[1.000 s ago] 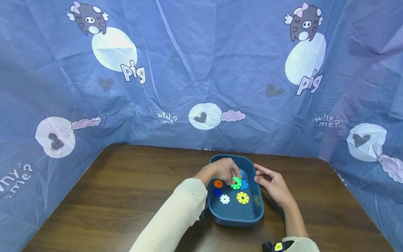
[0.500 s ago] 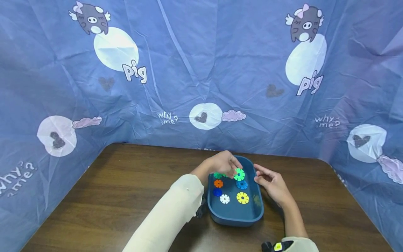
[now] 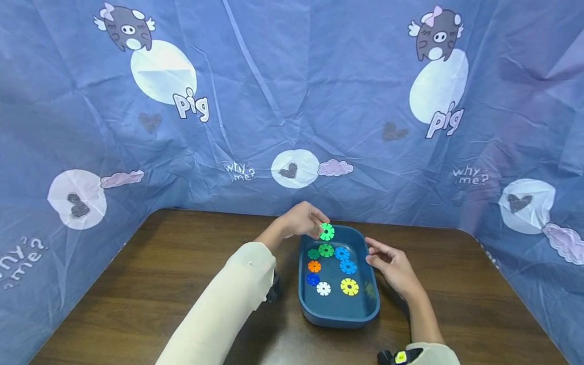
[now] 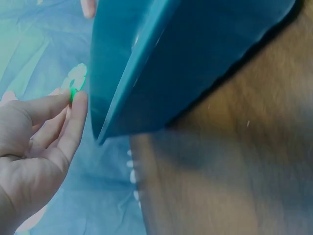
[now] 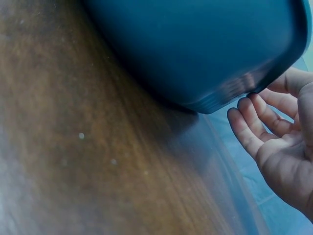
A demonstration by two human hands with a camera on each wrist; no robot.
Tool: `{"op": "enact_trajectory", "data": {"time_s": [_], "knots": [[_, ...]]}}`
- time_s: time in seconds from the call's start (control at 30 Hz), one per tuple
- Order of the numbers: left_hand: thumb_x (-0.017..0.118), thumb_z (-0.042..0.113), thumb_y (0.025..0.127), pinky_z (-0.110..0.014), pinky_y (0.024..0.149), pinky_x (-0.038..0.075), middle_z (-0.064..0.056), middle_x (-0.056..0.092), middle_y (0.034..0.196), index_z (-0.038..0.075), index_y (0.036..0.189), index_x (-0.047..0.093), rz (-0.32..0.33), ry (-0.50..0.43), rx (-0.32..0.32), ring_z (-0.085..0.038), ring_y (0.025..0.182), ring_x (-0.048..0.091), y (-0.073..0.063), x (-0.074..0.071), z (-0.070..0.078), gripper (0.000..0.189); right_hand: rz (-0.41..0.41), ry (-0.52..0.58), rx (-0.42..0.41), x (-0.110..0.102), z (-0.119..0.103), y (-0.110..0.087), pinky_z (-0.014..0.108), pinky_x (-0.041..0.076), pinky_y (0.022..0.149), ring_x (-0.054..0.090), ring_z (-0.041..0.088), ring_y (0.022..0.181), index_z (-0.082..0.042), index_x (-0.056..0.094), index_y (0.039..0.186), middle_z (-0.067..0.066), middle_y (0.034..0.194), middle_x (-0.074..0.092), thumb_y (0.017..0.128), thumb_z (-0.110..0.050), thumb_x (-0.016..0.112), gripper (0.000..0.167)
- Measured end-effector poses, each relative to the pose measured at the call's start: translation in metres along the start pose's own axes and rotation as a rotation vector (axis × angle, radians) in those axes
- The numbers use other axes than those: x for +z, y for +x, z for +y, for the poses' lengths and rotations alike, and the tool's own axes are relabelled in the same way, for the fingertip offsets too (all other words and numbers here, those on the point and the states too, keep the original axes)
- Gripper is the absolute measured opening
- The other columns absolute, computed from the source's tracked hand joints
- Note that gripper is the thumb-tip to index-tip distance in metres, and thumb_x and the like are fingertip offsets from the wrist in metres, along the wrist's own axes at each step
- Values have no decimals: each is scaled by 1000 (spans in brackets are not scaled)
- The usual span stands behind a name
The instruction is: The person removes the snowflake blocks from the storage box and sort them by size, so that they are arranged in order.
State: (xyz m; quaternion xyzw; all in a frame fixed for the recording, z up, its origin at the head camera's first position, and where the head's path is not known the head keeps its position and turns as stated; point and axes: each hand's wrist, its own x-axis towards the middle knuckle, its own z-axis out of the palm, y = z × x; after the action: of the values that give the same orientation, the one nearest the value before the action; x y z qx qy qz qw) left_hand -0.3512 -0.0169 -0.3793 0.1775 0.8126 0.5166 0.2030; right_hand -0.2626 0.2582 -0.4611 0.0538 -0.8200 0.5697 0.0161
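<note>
A: Status?

B: One piece lifted. The person's left hand [image 3: 302, 220] pinches a bright green notched plastic disc [image 3: 326, 236] by its edge, at the far left end of a dull blue rounded-rectangular plastic tray [image 3: 336, 305]. Left wrist view: a gap between disc and tray. Over the rim or just past it, cannot tell.

A: Other hand?

B: Right hand [image 3: 396, 271] at the tray's right side, fingers loosely extended, tips at the outer wall; probably steadying. No disc in it. Hands well apart, tray between them.

A: What lies inside?

B: Eight discs, flat on the tray floor. Far left, a small dark green notched plastic disc [image 3: 310, 255] beside a larger mid-green notched plastic disc [image 3: 322, 250]. Nearer, a small orange notched plastic disc [image 3: 311, 266], then a dark blue notched plastic disc [image 3: 313, 282] near a white notched plastic disc [image 3: 320, 289]. To the right, two light blue notched plastic discs [image 3: 348, 271], touching or overlapping; nearer, a yellow notched plastic disc [image 3: 349, 293]. Dim yellowish patch on the right wall: reflection or piece, unclear.

A: Progress, then?

B: By judgement, partway through a single piece: picked up, not yet set down. The eight others rest unheld. Early or late overall, the frames do not settle.
</note>
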Motion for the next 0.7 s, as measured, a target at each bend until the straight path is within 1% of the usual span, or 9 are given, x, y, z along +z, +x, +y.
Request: {"op": "enact_trajectory", "data": {"time_s": [0.17, 0.3, 0.37, 0.43, 0.57, 0.7], "knots": [[61, -16, 93, -35, 83, 61, -22, 69, 115, -9, 125, 67, 51, -34, 22, -31, 99, 72, -5, -21, -2, 34, 2, 1, -1, 0, 0, 0, 24, 55, 84, 57, 21, 101, -7, 58, 145, 19, 119, 60, 99, -12, 68, 47], [61, -16, 93, -34, 82, 61, -26, 67, 119, -11, 127, 65, 115, -67, 19, -34, 101, 72, -8, -37, -6, 34, -1, 9, -12, 0, 1, 0, 22, 55, 84, 58, 18, 99, -6, 58, 144, 20, 118, 60, 98, -10, 67, 47], [60, -15, 93, -34, 83, 61, -27, 66, 118, -12, 127, 65, 153, -84, 8, -37, 103, 71, -11, -44, -9, 34, -5, 16, -20, 1, 2, 0, 22, 56, 84, 59, 17, 99, -5, 58, 144, 20, 118, 60, 98, -10, 67, 47], [61, -15, 93, -37, 85, 61, -26, 65, 114, -12, 126, 65, 195, -104, -2, -38, 103, 71, -12, -50, -14, 34, -8, 20, -24, 1, 3, 0, 22, 56, 84, 59, 16, 99, -4, 58, 144, 21, 118, 60, 98, -10, 68, 47], [60, -16, 93, -40, 89, 60, -23, 62, 110, -10, 127, 65, 286, -141, -36, -38, 104, 70, -14, -57, -24, 35, -13, 17, -22, 2, 2, -1, 22, 56, 85, 59, 17, 99, -5, 58, 144, 20, 118, 60, 98, -12, 68, 47], [60, -17, 93, -35, 86, 60, -23, 62, 111, -11, 129, 64, 388, -196, -49, -37, 105, 70, -12, -53, -39, 37, -13, 15, -20, 0, 1, -1, 23, 56, 85, 59, 17, 100, -6, 58, 144, 19, 118, 60, 99, -13, 68, 47]]}}
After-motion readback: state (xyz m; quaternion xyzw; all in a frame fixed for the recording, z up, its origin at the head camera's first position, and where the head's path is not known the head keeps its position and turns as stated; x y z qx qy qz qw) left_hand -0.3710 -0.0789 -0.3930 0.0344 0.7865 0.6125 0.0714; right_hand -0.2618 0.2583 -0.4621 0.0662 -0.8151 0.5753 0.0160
